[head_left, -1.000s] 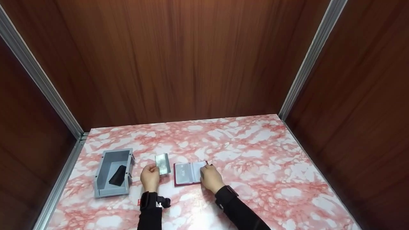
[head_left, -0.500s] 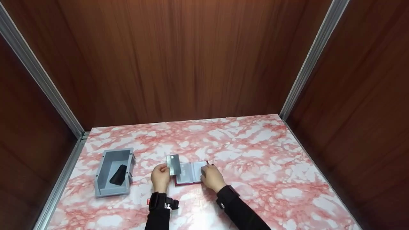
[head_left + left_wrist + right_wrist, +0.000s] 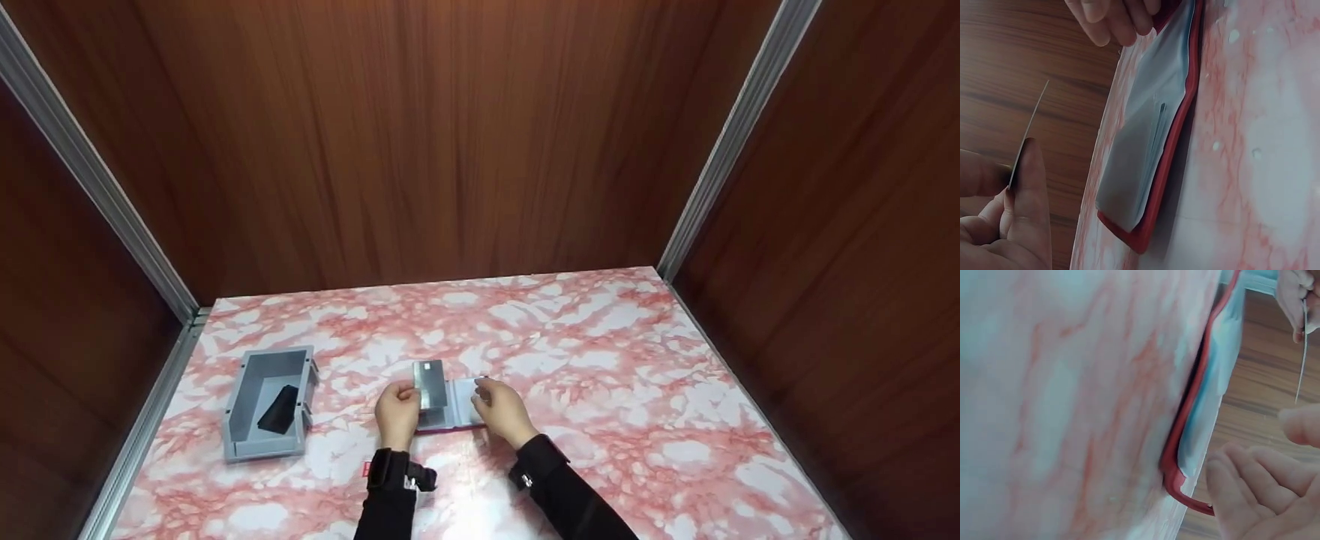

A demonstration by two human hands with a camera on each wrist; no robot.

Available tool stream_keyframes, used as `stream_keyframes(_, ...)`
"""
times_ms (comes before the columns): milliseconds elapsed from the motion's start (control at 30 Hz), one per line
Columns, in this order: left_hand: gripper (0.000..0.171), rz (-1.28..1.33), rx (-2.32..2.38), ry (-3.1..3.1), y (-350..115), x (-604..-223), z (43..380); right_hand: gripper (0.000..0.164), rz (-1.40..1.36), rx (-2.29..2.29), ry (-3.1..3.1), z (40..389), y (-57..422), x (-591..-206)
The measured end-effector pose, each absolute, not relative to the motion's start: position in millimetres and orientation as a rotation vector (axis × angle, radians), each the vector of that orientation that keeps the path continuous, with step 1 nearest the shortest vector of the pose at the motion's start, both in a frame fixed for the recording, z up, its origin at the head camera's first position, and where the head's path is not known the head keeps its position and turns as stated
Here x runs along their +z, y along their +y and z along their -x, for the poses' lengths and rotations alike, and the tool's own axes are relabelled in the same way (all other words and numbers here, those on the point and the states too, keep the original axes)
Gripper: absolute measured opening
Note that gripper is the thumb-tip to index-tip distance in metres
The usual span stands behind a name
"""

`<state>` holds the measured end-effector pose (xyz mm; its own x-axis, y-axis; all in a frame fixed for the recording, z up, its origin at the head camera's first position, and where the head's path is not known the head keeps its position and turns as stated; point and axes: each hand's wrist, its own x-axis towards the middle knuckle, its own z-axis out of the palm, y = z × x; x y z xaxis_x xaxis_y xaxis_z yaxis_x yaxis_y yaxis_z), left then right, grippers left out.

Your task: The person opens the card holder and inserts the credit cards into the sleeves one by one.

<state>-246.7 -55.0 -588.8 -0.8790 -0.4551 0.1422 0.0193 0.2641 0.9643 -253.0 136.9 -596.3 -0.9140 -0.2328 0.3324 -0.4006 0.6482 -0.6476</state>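
A silver-grey card (image 3: pixel 430 384) with a chip is pinched between the thumb and fingers of my left hand (image 3: pixel 397 409). It is held above the left side of an open red card holder (image 3: pixel 1151 225), whose clear plastic sleeves (image 3: pixel 463 397) face up on the table. In the left wrist view the card is edge-on and apart from the sleeves. My right hand (image 3: pixel 502 409) is at the holder's right edge. In the right wrist view its thumb stands away from the fingers with nothing pinched between them, and the fingertips are close to the red cover (image 3: pixel 1176 486).
To the left stands a grey plastic bin (image 3: pixel 234 442) with a folded black item (image 3: pixel 279 410) inside. The table (image 3: pixel 600 360) has a red-and-white marbled top. Brown wood-grain panels (image 3: pixel 450 150) and metal corner posts (image 3: pixel 739 135) enclose it at the back and sides.
My left hand has carried the card rightward, from beside the card holder to over its left sleeve. My right hand's fingers have loosened from the holder's right side.
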Motion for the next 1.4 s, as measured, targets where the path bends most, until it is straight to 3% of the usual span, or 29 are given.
stream_keyframes(433,0.012,-0.297,-1.695,-2.143,-33,-588,238,0.032,-0.301,1.69,-2.528,258,125,-581)
stream_keyframes(1400,0.013,-0.283,-1.72,-2.209,-23,-596,234,0.017,-0.203,1.581,-2.609,262,118,-582)
